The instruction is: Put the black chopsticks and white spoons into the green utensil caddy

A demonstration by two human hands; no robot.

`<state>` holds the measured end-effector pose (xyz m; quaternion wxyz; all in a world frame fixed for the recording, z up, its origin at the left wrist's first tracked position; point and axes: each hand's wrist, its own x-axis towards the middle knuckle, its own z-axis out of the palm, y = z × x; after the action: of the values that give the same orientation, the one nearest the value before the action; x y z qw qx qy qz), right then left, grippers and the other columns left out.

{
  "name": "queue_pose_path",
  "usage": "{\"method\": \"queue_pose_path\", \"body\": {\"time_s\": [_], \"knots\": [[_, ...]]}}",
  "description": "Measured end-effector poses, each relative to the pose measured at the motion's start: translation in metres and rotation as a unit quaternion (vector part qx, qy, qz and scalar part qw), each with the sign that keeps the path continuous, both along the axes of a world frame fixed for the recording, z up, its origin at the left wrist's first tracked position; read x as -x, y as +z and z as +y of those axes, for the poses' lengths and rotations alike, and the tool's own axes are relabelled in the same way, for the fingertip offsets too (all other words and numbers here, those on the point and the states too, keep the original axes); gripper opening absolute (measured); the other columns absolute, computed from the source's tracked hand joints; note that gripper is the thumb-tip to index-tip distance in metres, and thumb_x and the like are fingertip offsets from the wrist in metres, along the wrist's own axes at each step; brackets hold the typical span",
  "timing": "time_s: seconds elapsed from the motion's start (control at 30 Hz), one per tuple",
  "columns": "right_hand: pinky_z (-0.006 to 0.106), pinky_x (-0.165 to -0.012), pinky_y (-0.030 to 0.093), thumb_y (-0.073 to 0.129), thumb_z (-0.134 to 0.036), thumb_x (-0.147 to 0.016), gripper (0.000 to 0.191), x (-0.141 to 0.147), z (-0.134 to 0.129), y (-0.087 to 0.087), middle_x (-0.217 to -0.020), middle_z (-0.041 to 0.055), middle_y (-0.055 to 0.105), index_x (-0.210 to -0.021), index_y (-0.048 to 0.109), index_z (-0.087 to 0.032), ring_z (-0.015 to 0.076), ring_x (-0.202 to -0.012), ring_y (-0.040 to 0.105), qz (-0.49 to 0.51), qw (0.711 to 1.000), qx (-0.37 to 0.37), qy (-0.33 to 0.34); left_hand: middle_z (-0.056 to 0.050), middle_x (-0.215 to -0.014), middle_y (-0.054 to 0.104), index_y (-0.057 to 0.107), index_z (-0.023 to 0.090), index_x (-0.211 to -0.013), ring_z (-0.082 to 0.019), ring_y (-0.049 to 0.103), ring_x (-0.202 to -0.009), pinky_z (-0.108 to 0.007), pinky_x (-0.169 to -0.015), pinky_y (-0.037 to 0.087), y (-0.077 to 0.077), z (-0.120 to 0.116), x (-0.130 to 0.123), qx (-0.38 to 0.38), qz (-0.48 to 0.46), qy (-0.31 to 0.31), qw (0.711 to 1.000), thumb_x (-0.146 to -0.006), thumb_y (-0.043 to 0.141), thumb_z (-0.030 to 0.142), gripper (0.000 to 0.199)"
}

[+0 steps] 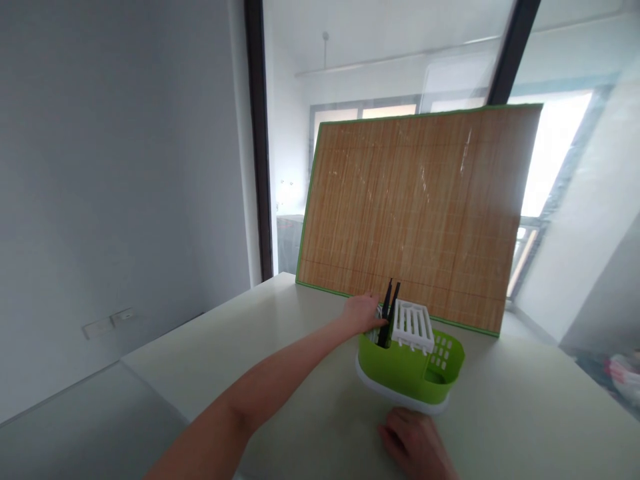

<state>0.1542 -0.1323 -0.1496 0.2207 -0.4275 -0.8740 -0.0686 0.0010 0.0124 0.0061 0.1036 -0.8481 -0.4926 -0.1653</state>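
A green basket (395, 367) with a white base stands on the white table. Across its top sits a white slotted rack (413, 325) with small hooks along its front. Two slim black items (388, 310) stand upright in the basket's left part, beside something white and wiry. My left hand (364, 313) reaches to that left end, its fingers closed at the white wiry thing and thumb near the black items; what it grips is partly hidden. My right hand (413, 437) rests on the table just in front of the basket, fingers curled, with nothing visible in it.
Behind the basket a large bamboo mat board (415, 213) with green edging leans against a glass partition with dark frames (259, 133). The white table (240, 333) extends to both sides. A grey wall with sockets (110, 323) is at the left.
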Motion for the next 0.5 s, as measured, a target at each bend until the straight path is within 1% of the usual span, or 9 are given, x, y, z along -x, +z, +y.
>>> {"method": "queue_pose_path", "body": {"time_s": [0.13, 0.23, 0.37, 0.5], "knots": [[0.024, -0.053, 0.026, 0.042, -0.024, -0.088, 0.024, 0.0018, 0.0019, 0.0075, -0.063, -0.0012, 0.056, -0.064, 0.045, -0.020, 0.0121, -0.056, 0.052, 0.018, 1.000, 0.002, -0.006, -0.008, -0.095, 0.062, 0.055, 0.019, -0.095, -0.023, 0.061, -0.087, -0.031, -0.068, 0.047, 0.0016, -0.0057, 0.0036, 0.004, -0.017, -0.017, 1.000, -0.071, 0.057, 0.052, 0.041], [0.024, -0.054, 0.026, 0.042, -0.023, -0.087, 0.023, 0.0027, 0.0034, 0.0077, -0.063, -0.0013, 0.056, -0.064, 0.045, -0.020, 0.0121, -0.057, 0.051, 0.026, 1.000, 0.005, 0.002, -0.006, -0.094, 0.063, 0.055, 0.021, -0.096, -0.021, 0.060, -0.086, -0.030, -0.070, 0.047, 0.0016, -0.0075, 0.0057, 0.011, -0.023, -0.034, 0.999, -0.074, 0.056, 0.045, 0.034], [0.024, -0.054, 0.026, 0.043, -0.023, -0.087, 0.023, 0.0004, 0.0029, 0.0057, -0.064, -0.0012, 0.056, -0.065, 0.046, -0.020, 0.0124, -0.057, 0.051, 0.032, 0.999, 0.015, -0.008, -0.006, -0.090, 0.064, 0.058, 0.021, -0.094, -0.023, 0.061, -0.086, -0.031, -0.069, 0.047, 0.0000, -0.0031, 0.0072, 0.031, -0.022, -0.032, 0.999, -0.072, 0.058, 0.047, 0.034], [0.025, -0.054, 0.026, 0.043, -0.024, -0.088, 0.023, -0.0019, 0.0022, 0.0052, -0.064, -0.0012, 0.055, -0.065, 0.046, -0.020, 0.0125, -0.057, 0.051, 0.035, 0.999, 0.019, -0.017, -0.006, -0.088, 0.065, 0.058, 0.021, -0.092, -0.023, 0.061, -0.086, -0.030, -0.069, 0.047, -0.0022, -0.0014, 0.0064, 0.027, -0.023, -0.034, 0.999, -0.072, 0.059, 0.047, 0.033]]}}
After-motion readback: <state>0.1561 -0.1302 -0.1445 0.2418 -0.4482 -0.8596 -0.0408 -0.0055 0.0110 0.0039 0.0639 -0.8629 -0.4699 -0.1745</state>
